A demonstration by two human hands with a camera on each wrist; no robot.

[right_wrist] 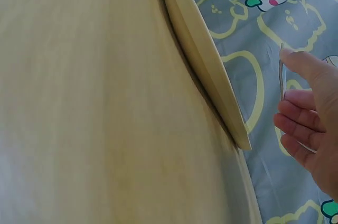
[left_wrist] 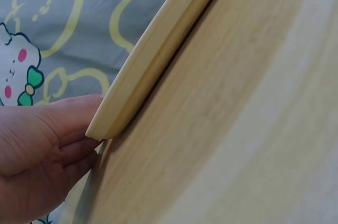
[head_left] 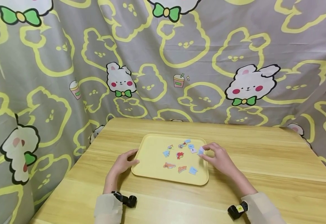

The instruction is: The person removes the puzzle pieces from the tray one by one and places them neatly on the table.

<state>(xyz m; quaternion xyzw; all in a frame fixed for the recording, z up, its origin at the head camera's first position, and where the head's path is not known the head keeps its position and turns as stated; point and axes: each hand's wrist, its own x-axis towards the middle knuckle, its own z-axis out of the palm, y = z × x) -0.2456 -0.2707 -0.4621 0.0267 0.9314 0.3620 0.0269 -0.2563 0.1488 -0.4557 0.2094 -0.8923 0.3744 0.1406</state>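
Observation:
A yellow tray [head_left: 151,168] lies on the table with several small flat picture puzzle pieces on it. Its left rim is in the grip of my left hand [head_left: 122,161], thumb over the edge and fingers below it in the left wrist view. Above the tray's right side, my right hand [head_left: 218,157] pinches a light blue and pinkish puzzle piece [head_left: 200,151] between thumb and finger. That piece appears edge-on as a thin strip [right_wrist: 281,73] in the right wrist view. Closest to it is a blue and lilac piece [head_left: 192,148]; a red piece [head_left: 180,155] lies mid-tray.
Orange-brown pieces [head_left: 169,165] and a light blue piece [head_left: 193,170] lie toward the tray's near side. The wooden table [head_left: 157,202] stretches around the tray. A grey curtain [head_left: 151,53] with yellow outlines and white rabbits hangs behind and beside it.

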